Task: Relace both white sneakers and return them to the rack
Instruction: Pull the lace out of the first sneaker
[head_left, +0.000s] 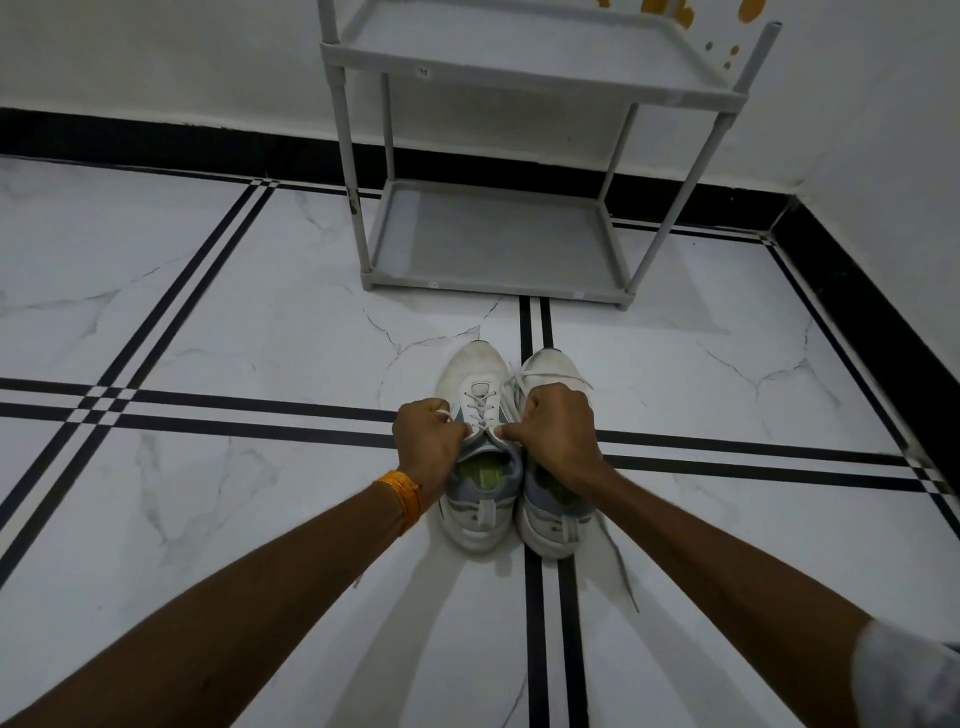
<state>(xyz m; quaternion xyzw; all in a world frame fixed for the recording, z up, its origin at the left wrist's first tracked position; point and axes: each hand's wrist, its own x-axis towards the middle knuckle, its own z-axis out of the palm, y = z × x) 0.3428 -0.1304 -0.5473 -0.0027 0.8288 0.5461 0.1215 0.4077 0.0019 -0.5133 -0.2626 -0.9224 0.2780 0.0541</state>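
sneakers (511, 447) near rack (496, 283) edge

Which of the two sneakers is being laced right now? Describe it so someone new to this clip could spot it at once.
Start at the grey rack against the wall; two white sneakers sit side by side on the marble floor before it. It is the left sneaker, with both hands pinching lace ends at its top eyelets. Its laces are neatly crossed, whereas the right sneaker has loose laces trailing onto the floor.

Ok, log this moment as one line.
stage: lacing left sneaker | left hand: pinching lace | right hand: pinching lace | right sneaker: beside, lace loose | rack: no shoes
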